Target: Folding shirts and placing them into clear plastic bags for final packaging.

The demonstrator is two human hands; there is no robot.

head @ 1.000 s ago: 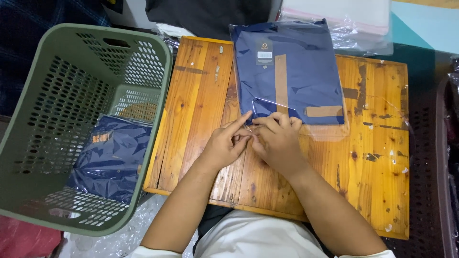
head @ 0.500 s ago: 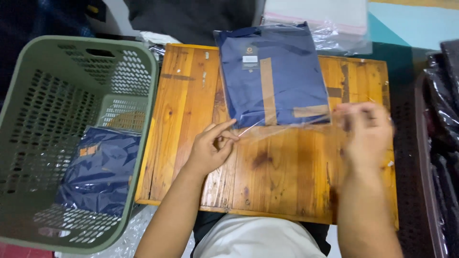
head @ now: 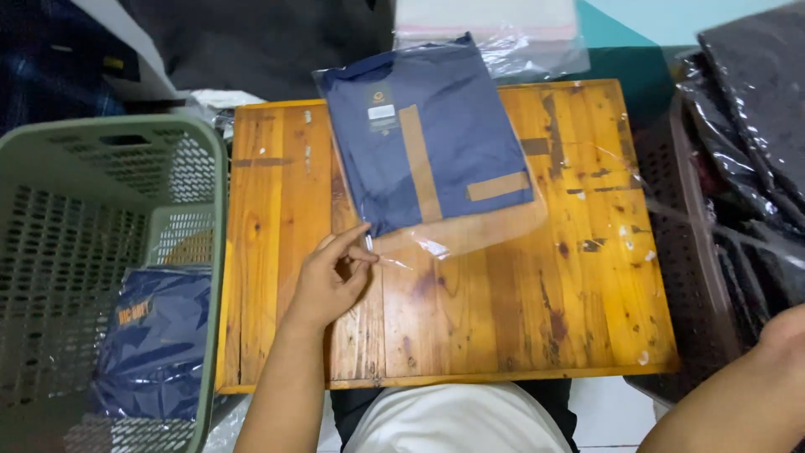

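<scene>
Folded navy garment (head: 436, 143) with tan stripes lies sealed in a clear plastic bag (head: 495, 231) at the upper middle of the frame, on the far part of a wooden table (head: 537, 319). The bag's empty flap trails toward the lower edge of the garment, flat on the wood. The left hand (head: 331, 281) sits at centre left of the frame, its thumb and forefinger pinched on the bag's lower left corner, the other fingers loosely curled. The right hand (head: 788, 331) is at the far right edge, mostly cut off by the frame; only the wrist and forearm show, so its grip cannot be told, though it seems to reach toward the dark plastic-wrapped bundles (head: 755, 126) piled in a dark crate (head: 683, 252) at the upper right. At the left of the frame stands a green perforated basket (head: 210, 252) with another bagged navy garment (head: 155, 335) lying inside. A stack of clear bags (head: 495, 29) lies beyond the table at the top.
</scene>
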